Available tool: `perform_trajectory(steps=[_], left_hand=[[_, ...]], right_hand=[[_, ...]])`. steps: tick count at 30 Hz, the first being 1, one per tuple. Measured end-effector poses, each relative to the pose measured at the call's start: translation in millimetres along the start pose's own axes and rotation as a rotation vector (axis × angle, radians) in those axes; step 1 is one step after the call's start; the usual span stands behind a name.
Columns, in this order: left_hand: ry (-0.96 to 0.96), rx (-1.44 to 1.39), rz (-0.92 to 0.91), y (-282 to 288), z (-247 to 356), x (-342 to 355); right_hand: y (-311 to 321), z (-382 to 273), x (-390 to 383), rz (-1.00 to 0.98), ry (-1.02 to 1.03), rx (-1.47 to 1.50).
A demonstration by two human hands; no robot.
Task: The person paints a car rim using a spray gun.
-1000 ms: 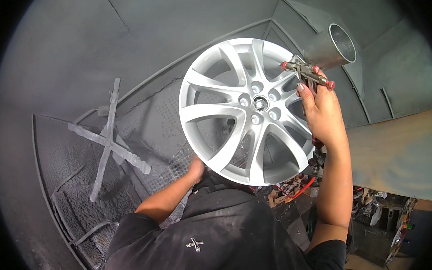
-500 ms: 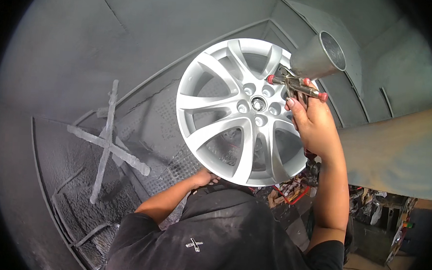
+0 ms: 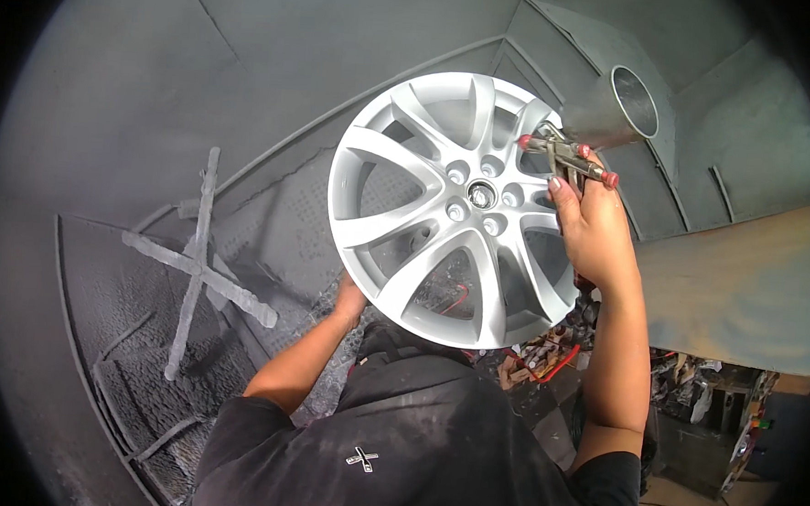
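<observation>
A silver alloy wheel point(image 3: 478, 257) with split spokes and a ring of lug holes round its hub faces up in front of me. My right hand point(image 3: 599, 226) is closed round the handle of a metal spray gun point(image 3: 566, 156) with red knobs. A grey metal cup point(image 3: 605, 112) sits at the gun's far side. The gun is over the wheel's right side, its red-tipped front toward the spokes. At the lower left edge of the wheel is my left hand point(image 3: 351, 301), with its fingers hidden behind the rim. Whether it grips the rim I cannot tell.
Left of the wheel stands a grey-coated cross-shaped stand point(image 3: 198, 270). Grey panels point(image 3: 343, 30) wall the far side. A tan board point(image 3: 733, 279) stands to the right. Below it are cluttered shelves point(image 3: 708, 406), and debris point(image 3: 537, 356) lies under the wheel.
The wheel has turned, its spokes and lug holes now at another angle. My left hand has moved up and left along the rim. The spray gun has shifted slightly right.
</observation>
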State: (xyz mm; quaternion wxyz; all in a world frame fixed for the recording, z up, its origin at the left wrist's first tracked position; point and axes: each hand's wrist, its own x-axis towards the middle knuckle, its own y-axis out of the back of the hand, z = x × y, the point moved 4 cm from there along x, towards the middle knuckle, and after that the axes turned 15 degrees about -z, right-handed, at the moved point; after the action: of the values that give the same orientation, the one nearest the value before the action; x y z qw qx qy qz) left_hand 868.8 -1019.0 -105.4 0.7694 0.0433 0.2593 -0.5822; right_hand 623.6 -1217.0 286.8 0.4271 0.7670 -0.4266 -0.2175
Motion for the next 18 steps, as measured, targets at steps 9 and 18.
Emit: perform_trajectory(steps=[9,18], left_hand=[[0.159,-0.183,-0.066,-20.1,-35.9,-22.9],[0.501,0.024,-0.374,-26.1,-38.2,-41.7]], right_hand=[[5.2,-30.5,14.0,-0.103,0.094,0.037],[11.0,-4.1,20.3,-0.001,0.022,0.033]])
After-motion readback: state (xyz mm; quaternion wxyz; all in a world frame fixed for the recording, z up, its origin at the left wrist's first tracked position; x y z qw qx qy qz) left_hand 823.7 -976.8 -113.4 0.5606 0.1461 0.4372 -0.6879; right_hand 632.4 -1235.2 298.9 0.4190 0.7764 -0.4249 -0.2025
